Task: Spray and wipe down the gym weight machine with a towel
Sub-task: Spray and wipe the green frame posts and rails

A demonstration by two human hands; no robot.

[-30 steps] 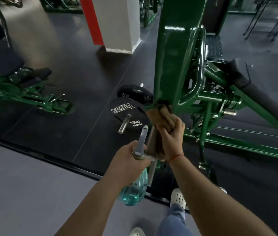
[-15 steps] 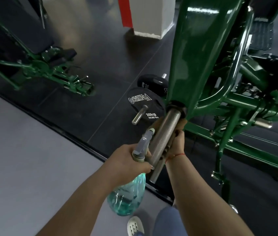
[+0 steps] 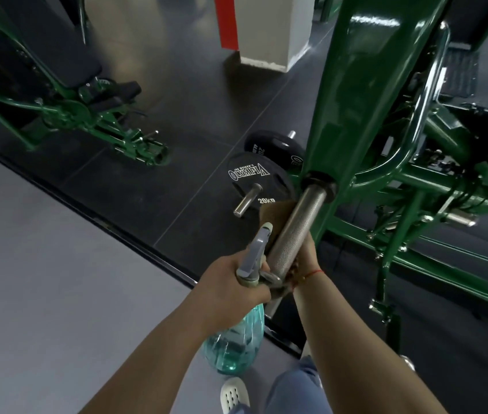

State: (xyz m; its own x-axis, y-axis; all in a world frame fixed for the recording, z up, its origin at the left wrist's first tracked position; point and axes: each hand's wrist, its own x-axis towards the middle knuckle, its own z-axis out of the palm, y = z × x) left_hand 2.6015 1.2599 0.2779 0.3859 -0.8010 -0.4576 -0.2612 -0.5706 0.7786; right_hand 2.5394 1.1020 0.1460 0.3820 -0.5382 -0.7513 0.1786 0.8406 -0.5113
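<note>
Brown towel [image 3: 275, 212] is tucked under the knurled steel peg [image 3: 296, 231], which juts from the green machine frame [image 3: 356, 100]. The right hand [image 3: 307, 253] curls beneath the peg, clutching the towel to it, fingertips hidden. Just left of the peg, the left hand [image 3: 230, 282] is wrapped tight round the spray bottle [image 3: 233, 345] neck. Beyond the peg, a 20kg weight plate [image 3: 254, 180].

White square pillar [image 3: 269, 31] with a red left face, dark tiled floor [image 3: 195, 94] around its base, soft glare left of the pillar, green-framed bench [image 3: 66, 64] with black pad farther left, two black weight plates [image 3: 254, 177] in front of the pillar, pale grey floor [image 3: 42, 279] farthest from it.
</note>
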